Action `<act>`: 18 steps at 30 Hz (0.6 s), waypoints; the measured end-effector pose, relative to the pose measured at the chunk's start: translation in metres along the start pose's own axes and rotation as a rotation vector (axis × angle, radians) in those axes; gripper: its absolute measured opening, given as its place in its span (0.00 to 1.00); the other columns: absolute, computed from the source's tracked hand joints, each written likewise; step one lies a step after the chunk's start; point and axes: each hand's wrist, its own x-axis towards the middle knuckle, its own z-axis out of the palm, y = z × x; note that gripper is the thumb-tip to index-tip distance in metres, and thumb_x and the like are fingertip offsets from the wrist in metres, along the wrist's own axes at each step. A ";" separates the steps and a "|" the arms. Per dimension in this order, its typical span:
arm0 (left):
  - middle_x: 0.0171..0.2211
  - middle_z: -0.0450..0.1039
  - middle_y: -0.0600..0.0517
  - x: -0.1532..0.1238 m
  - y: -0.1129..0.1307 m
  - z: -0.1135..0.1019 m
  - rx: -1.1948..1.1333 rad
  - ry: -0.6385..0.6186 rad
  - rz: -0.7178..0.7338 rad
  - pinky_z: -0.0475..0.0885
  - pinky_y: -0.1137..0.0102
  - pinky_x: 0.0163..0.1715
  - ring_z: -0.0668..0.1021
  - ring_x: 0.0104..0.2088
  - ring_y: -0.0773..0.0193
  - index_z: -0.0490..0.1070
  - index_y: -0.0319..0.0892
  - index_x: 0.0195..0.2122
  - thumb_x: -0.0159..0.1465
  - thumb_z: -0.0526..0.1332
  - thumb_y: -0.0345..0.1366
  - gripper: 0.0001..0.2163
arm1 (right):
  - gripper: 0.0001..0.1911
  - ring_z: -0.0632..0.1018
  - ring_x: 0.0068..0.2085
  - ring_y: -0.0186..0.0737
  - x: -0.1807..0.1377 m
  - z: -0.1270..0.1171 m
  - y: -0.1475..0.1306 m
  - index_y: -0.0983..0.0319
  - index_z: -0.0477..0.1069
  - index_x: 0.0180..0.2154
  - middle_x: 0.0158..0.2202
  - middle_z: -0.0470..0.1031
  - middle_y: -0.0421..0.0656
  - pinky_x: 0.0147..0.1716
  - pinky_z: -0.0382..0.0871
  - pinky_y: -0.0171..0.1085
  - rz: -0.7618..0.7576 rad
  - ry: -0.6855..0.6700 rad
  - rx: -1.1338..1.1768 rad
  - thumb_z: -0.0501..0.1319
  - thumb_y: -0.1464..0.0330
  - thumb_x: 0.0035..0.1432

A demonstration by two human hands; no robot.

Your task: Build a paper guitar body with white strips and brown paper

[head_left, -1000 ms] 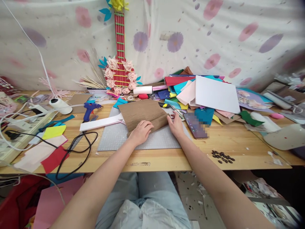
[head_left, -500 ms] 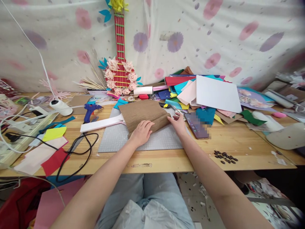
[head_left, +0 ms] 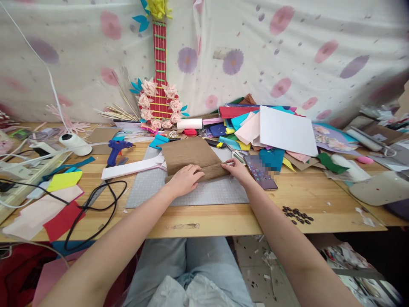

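A sheet of brown crepe paper [head_left: 188,152] with a folded-over front edge lies on the grey cutting mat [head_left: 147,185]. My left hand [head_left: 184,181] rests on the fold near its left part, fingers lying extended over the paper, thumb apart. At the right end of the fold, my right hand [head_left: 238,169] pinches the paper's edge between thumb and fingers. A pair of scissors [head_left: 238,155], partly hidden, lies just beyond my right hand. Left of the paper, a long white strip [head_left: 131,167] reaches onto the mat.
A blue glue gun [head_left: 117,150] stands at the left, its black cable looping toward the table edge. A phone [head_left: 260,171] lies right of the mat, with small dark beads [head_left: 297,215] nearer me. Behind are stacked coloured papers [head_left: 238,111] and a flower-trimmed paper guitar [head_left: 159,100].
The fold in the brown crepe paper lies flatter and straighter at its right end. Both hands stay on the paper, and the view has shifted slightly.
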 end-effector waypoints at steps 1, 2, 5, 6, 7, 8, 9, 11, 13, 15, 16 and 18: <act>0.49 0.66 0.43 -0.001 -0.002 -0.001 -0.007 -0.005 0.011 0.69 0.59 0.48 0.69 0.49 0.56 0.67 0.40 0.48 0.57 0.59 0.28 0.17 | 0.19 0.72 0.26 0.36 -0.002 -0.002 0.001 0.62 0.65 0.40 0.30 0.71 0.41 0.23 0.65 0.34 -0.015 -0.031 -0.010 0.59 0.57 0.49; 0.49 0.66 0.43 -0.003 -0.003 -0.001 -0.011 0.000 0.013 0.69 0.58 0.48 0.70 0.49 0.56 0.68 0.41 0.48 0.57 0.59 0.27 0.17 | 0.19 0.72 0.27 0.36 -0.003 -0.004 0.001 0.62 0.65 0.40 0.29 0.71 0.41 0.25 0.65 0.35 -0.040 -0.039 -0.036 0.60 0.57 0.49; 0.51 0.66 0.43 -0.007 0.000 0.002 -0.005 0.059 -0.023 0.67 0.56 0.50 0.68 0.52 0.55 0.69 0.42 0.47 0.57 0.58 0.28 0.16 | 0.20 0.74 0.38 0.42 -0.010 -0.005 -0.003 0.61 0.66 0.43 0.36 0.72 0.44 0.36 0.68 0.40 -0.254 0.056 -0.179 0.61 0.59 0.48; 0.52 0.65 0.43 -0.008 0.002 0.004 0.004 0.086 -0.043 0.67 0.56 0.51 0.68 0.53 0.54 0.69 0.42 0.47 0.57 0.59 0.28 0.16 | 0.20 0.73 0.43 0.45 -0.013 -0.005 -0.006 0.60 0.66 0.44 0.40 0.72 0.45 0.41 0.67 0.43 -0.372 0.069 -0.237 0.61 0.60 0.49; 0.53 0.64 0.43 -0.009 0.004 0.005 0.016 0.109 -0.064 0.67 0.55 0.51 0.67 0.53 0.53 0.70 0.42 0.47 0.57 0.59 0.30 0.15 | 0.22 0.71 0.48 0.46 -0.017 -0.004 -0.010 0.59 0.66 0.46 0.44 0.71 0.46 0.45 0.65 0.45 -0.498 0.042 -0.296 0.62 0.60 0.49; 0.53 0.64 0.44 -0.009 0.006 0.007 0.028 0.126 -0.080 0.67 0.55 0.51 0.67 0.53 0.53 0.70 0.42 0.46 0.57 0.60 0.30 0.15 | 0.23 0.68 0.52 0.47 -0.020 -0.002 -0.013 0.58 0.66 0.48 0.48 0.69 0.47 0.49 0.63 0.47 -0.616 -0.019 -0.355 0.62 0.61 0.49; 0.52 0.64 0.44 -0.009 0.007 0.007 0.041 0.134 -0.087 0.68 0.56 0.50 0.67 0.52 0.53 0.70 0.42 0.46 0.56 0.61 0.31 0.15 | 0.25 0.66 0.54 0.47 -0.024 -0.001 -0.017 0.58 0.65 0.50 0.51 0.68 0.48 0.51 0.60 0.48 -0.714 -0.096 -0.418 0.62 0.61 0.49; 0.49 0.67 0.44 -0.007 0.007 0.007 0.071 0.131 -0.071 0.69 0.58 0.48 0.69 0.49 0.54 0.71 0.42 0.45 0.56 0.61 0.30 0.14 | 0.28 0.63 0.57 0.49 -0.031 0.003 -0.024 0.58 0.63 0.53 0.54 0.65 0.49 0.55 0.55 0.52 -0.823 -0.184 -0.554 0.61 0.62 0.49; 0.45 0.69 0.44 -0.006 0.006 0.006 0.100 0.124 -0.029 0.70 0.59 0.46 0.71 0.47 0.55 0.71 0.41 0.44 0.57 0.60 0.29 0.13 | 0.29 0.58 0.60 0.53 -0.037 0.007 -0.028 0.60 0.63 0.54 0.56 0.64 0.51 0.58 0.46 0.57 -0.869 -0.151 -0.686 0.60 0.64 0.49; 0.43 0.70 0.44 -0.004 0.004 0.005 0.130 0.130 0.002 0.71 0.61 0.45 0.71 0.45 0.56 0.71 0.40 0.44 0.57 0.59 0.29 0.13 | 0.29 0.56 0.61 0.55 -0.040 0.011 -0.031 0.61 0.63 0.55 0.56 0.63 0.51 0.58 0.39 0.60 -0.900 -0.101 -0.778 0.59 0.66 0.49; 0.43 0.70 0.44 -0.004 0.003 0.004 0.143 0.136 0.007 0.71 0.61 0.44 0.72 0.44 0.57 0.71 0.40 0.44 0.58 0.58 0.30 0.13 | 0.29 0.57 0.60 0.54 -0.041 0.013 -0.032 0.62 0.62 0.55 0.56 0.64 0.51 0.58 0.39 0.59 -0.917 -0.098 -0.805 0.58 0.67 0.49; 0.42 0.71 0.44 -0.003 0.002 0.004 0.160 0.145 0.006 0.71 0.62 0.43 0.72 0.43 0.57 0.71 0.40 0.44 0.58 0.57 0.30 0.13 | 0.28 0.62 0.57 0.52 -0.041 0.017 -0.032 0.63 0.62 0.55 0.55 0.65 0.51 0.58 0.46 0.55 -0.937 -0.118 -0.824 0.57 0.68 0.50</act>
